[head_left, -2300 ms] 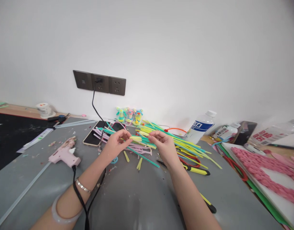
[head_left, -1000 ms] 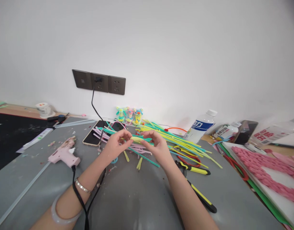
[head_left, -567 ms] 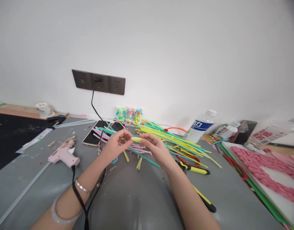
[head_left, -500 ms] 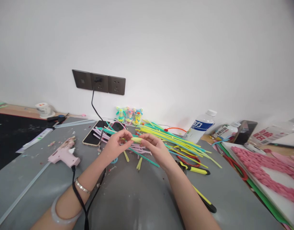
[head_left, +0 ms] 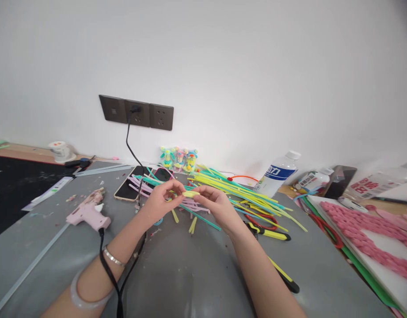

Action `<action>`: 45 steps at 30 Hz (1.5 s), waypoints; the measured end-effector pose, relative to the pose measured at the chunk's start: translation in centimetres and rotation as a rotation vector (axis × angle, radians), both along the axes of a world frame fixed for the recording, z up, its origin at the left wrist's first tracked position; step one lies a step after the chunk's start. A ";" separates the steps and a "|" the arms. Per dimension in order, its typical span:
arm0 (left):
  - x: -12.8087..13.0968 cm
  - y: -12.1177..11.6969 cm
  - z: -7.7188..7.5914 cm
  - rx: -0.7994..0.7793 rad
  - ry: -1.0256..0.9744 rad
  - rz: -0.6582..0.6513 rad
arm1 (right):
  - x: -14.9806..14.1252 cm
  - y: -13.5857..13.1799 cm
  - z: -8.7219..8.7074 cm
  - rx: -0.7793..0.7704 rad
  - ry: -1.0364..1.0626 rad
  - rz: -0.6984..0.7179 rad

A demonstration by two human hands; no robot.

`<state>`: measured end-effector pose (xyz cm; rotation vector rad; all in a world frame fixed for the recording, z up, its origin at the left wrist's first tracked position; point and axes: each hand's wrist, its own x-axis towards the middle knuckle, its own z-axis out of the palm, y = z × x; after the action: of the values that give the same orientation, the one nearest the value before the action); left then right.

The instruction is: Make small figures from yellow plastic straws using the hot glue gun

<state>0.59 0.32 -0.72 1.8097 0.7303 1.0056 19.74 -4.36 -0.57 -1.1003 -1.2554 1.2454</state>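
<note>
We hold short yellow piece [head_left: 191, 194] above bench [head_left: 190, 274]. Fingers of left hand [head_left: 161, 202] pinch its left end, fingers of right hand [head_left: 219, 207] its right end. Nearer lie two yellow bits [head_left: 192, 225]; at left, pink glue gun [head_left: 89, 215].

The little piece being pinched [head_left: 191, 194] is pale yellow, much like the brighter yellow stems [head_left: 223, 185] nearby, which mix with teal stems [head_left: 210, 223] and lilac stems [head_left: 195, 206]. I see a soft pink glue gun [head_left: 90, 216] with a black cord [head_left: 119, 304], all against a grey tabletop [head_left: 176, 278]. The pliers [head_left: 273, 234] have handles in yellow and black. Three small figures are multicoloured: one yellow and teal [head_left: 167, 158], one mostly pink [head_left: 180, 159], one blue and yellow with orange [head_left: 191, 160]. The bottle [head_left: 279, 172] wears a blue label with white lettering and a white cap. A rose-pink, braid-patterned piece [head_left: 349, 230] shows against white; the wall [head_left: 256, 75] is white too, its socket panel [head_left: 161, 117] dark brown.
</note>
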 end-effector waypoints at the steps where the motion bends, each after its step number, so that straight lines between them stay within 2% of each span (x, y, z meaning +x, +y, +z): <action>1: 0.0 0.0 0.1 -0.003 0.001 -0.004 | 0.0 0.0 0.0 -0.003 0.003 0.002; 7: 0.2 -0.3 0.4 -0.042 -0.020 -0.037 | 0.0 0.0 0.0 0.023 0.017 -0.004; 11: 0.2 -0.3 0.4 -0.069 -0.017 -0.048 | -0.2 -0.1 0.3 0.057 -0.048 0.003; 19: 0.1 -0.1 0.2 -0.082 -0.032 -0.022 | 0.1 -0.2 0.3 0.236 -0.111 -0.028; 25: 0.0 -0.1 -0.1 -0.088 -0.071 -0.021 | 0.7 -0.3 0.8 0.329 -0.235 -0.015; 35: 0.0 -0.2 -0.1 -0.070 -0.053 -0.063 | 0.8 -0.4 0.5 0.354 -0.309 0.035; 45: 0.0 0.1 -0.7 -0.006 -0.047 -0.108 | 0.5 -0.5 0.5 0.398 -0.384 0.026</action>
<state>0.62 0.46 -1.44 1.7946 0.6007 0.9702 20.26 -4.86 -0.04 -1.0554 -1.7240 0.7702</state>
